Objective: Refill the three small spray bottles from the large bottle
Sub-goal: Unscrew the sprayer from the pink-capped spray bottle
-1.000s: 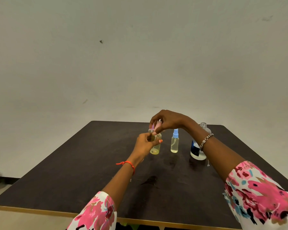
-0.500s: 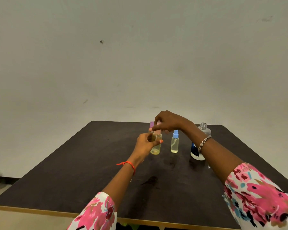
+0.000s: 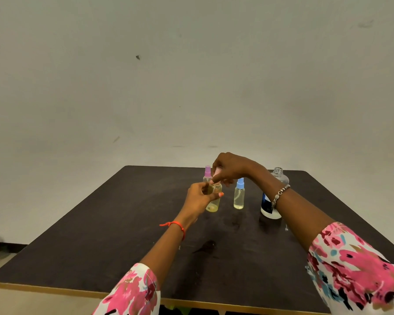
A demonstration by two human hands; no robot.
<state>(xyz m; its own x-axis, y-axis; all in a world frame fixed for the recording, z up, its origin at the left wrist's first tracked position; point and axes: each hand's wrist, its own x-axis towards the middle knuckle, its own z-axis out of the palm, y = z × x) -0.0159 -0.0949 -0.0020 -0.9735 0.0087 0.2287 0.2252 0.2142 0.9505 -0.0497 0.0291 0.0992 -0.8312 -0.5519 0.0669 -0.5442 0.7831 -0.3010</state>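
The left hand (image 3: 198,196) gripped the body of the pink-capped spray bottle (image 3: 214,203), which stood on or just above the dark table (image 3: 100,235); contact with the surface could not be determined. The right hand (image 3: 233,168) pinched the pink spray cap (image 3: 217,172) at the bottle neck. Both hands were together on this one bottle. Whether the cap was fully threaded could not be determined, because the fingers covered the joint.

Hazards, as judged:
- A cross-threaded or loose cap would likely leak yellowish liquid when the bottle was next handled.
- Excess squeeze from the left hand could force liquid out of the neck.
- The right forearm passed directly in front of the large bottle (image 3: 268,211), whose neck was uncapped. A careless withdrawal of that arm could tip it and spill the contents.

Surroundings: the blue-capped spray bottle (image 3: 239,196) stood just beside the held bottle, between it and the large bottle. The purple-capped spray bottle (image 3: 207,173) stood behind, partly hidden by the hands. A dark wet-looking patch (image 3: 206,246) lay on the table nearer the person.
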